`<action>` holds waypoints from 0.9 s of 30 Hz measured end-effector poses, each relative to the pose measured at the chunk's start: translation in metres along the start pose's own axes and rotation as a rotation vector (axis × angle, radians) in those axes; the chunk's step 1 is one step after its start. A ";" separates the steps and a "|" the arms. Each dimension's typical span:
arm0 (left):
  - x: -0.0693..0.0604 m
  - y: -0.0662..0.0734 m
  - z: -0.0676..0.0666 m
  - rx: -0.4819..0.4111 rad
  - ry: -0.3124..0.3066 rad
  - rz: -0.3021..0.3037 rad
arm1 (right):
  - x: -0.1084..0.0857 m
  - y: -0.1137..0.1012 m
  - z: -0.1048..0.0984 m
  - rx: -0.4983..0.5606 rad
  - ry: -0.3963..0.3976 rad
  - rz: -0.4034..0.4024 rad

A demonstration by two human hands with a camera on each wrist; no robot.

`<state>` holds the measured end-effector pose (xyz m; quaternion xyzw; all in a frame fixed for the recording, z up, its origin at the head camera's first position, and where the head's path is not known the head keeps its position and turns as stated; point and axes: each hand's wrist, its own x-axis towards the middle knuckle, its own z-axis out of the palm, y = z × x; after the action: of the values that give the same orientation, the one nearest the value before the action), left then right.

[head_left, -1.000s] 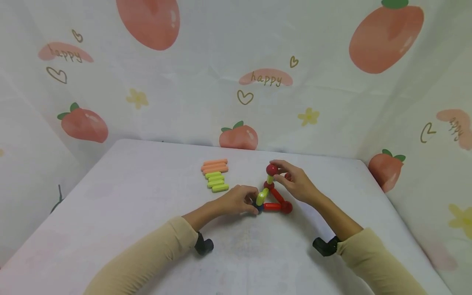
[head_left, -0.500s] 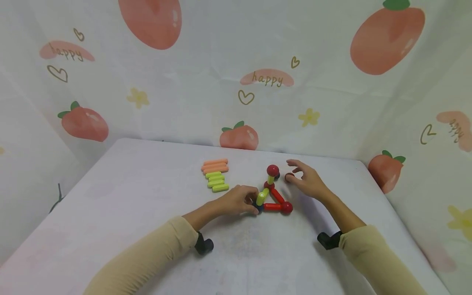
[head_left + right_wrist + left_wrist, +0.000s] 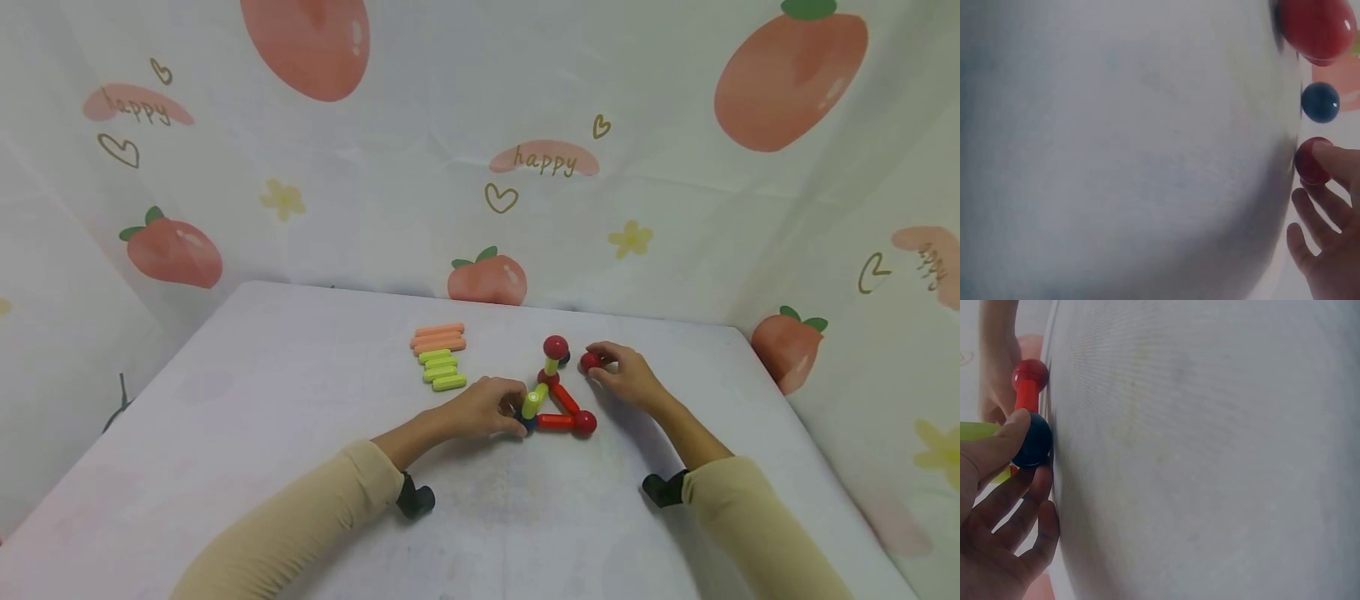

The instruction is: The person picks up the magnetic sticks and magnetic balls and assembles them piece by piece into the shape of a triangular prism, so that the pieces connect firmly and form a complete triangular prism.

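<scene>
Now the right hand (image 3: pixel 628 375) has just closed its fingers round a red ball (image 3: pixel 588 362), securing it, while the left hand (image 3: pixel 483 408) pinches a blue ball (image 3: pixel 1036 444)

Right hand pinching a red ball

Seen sideways, a pale tabletop (image 3: pixel 1129 137) fills most of the view, with a soft shadow towards the bottom. At the right edge, a right hand (image 3: pixel 1340 247) reaches in from the lower corner. Its thumb presses a glossy red ball (image 3: pixel 1309 164), with a finger on the ball's lower side; other fingers spread below. Just above sits a blue ball (image 3: pixel 1320 102), apart from it. In the top corner, a second red ball (image 3: pixel 1316 25) looms larger. Beside that, a yellow-green sliver (image 3: pixel 1357 40) is too cropped to identify.
</scene>
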<state>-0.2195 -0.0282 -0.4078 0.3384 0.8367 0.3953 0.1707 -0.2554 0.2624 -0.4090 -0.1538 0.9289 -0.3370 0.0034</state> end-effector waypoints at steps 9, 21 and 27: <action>-0.001 0.000 0.000 -0.009 -0.003 0.000 | -0.008 -0.033 -0.020 0.042 0.135 -0.074; -0.001 -0.002 -0.004 -0.009 0.005 0.042 | -0.033 -0.105 -0.015 0.183 -0.006 -0.380; 0.000 -0.004 -0.001 -0.027 0.002 0.053 | -0.040 -0.106 0.003 0.185 -0.147 -0.416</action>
<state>-0.2219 -0.0304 -0.4098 0.3577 0.8223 0.4111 0.1642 -0.1869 0.1952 -0.3490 -0.3651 0.8396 -0.4018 0.0154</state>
